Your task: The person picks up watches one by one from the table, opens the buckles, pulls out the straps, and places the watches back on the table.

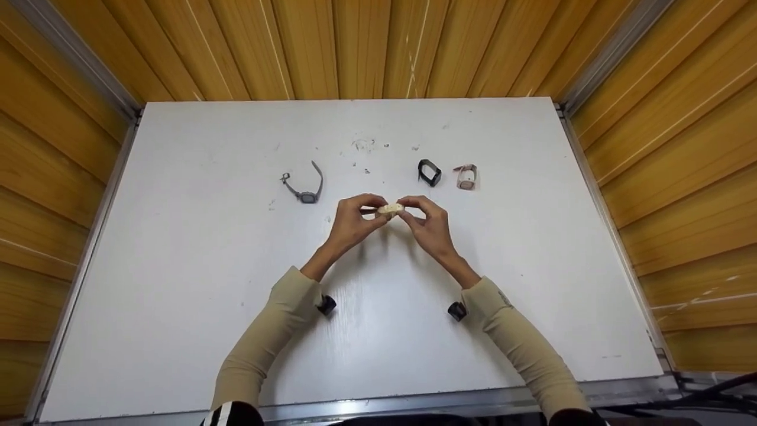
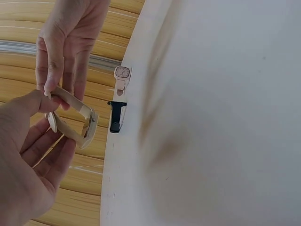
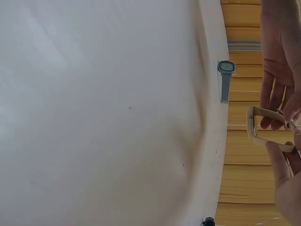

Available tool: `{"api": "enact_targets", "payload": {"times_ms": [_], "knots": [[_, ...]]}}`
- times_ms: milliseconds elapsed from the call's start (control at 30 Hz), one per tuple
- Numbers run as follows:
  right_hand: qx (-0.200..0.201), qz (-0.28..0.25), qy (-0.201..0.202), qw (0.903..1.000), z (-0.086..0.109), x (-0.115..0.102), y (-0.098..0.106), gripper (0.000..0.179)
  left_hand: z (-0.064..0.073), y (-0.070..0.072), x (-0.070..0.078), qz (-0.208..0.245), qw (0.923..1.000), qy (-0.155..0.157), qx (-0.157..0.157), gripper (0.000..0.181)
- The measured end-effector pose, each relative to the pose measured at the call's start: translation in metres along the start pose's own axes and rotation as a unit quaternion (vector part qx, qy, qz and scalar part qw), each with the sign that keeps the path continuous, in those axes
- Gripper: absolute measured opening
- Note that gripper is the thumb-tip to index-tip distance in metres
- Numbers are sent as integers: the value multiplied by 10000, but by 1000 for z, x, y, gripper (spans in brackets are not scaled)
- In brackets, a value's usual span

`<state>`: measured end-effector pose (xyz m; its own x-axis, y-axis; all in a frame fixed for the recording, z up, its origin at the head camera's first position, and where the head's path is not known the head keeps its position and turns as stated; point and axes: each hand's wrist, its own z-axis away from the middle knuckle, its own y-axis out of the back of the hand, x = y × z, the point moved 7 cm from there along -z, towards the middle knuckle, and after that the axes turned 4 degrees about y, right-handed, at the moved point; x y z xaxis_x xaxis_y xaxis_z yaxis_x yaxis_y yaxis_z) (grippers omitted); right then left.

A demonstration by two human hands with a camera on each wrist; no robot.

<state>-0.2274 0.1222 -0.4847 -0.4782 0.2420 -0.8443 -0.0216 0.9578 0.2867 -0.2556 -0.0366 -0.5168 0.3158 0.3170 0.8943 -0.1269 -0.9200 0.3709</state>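
Note:
Both hands hold a cream wristwatch point(image 1: 390, 209) above the middle of the white table. My left hand point(image 1: 353, 220) pinches its strap between thumb and fingers. My right hand point(image 1: 430, 228) pinches the strap from the other side. In the left wrist view the watch point(image 2: 89, 129) forms a loop, its case turned to the right and the strap ends meeting at the fingertips. There the left hand point(image 2: 23, 160) is below and the right hand point(image 2: 68, 42) above. The right wrist view shows the case point(image 3: 252, 123) edge-on, with the buckle area partly hidden by fingers.
On the white table point(image 1: 177, 284), a grey watch point(image 1: 308, 197) lies open to the left beyond the hands. A black watch point(image 1: 436, 177) and a pink watch point(image 1: 466, 184) stand looped to the right. Wooden panels point(image 1: 361, 47) wall the far side and both sides.

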Motion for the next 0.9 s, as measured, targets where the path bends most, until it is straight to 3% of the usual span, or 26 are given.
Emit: {"api": "enact_targets", "payload": {"times_ms": [300, 567, 900], "knots": [[-121, -344, -488, 9981, 4, 11, 4, 23, 2, -4, -2, 149, 9998, -13, -134, 27], [-324, -157, -337, 9988, 3, 11, 7, 24, 1, -6, -2, 210, 9997, 27, -147, 19], [-265, -175, -318, 9990, 7, 36, 11, 23, 1, -5, -5, 269, 9992, 21, -301, 18]]}}
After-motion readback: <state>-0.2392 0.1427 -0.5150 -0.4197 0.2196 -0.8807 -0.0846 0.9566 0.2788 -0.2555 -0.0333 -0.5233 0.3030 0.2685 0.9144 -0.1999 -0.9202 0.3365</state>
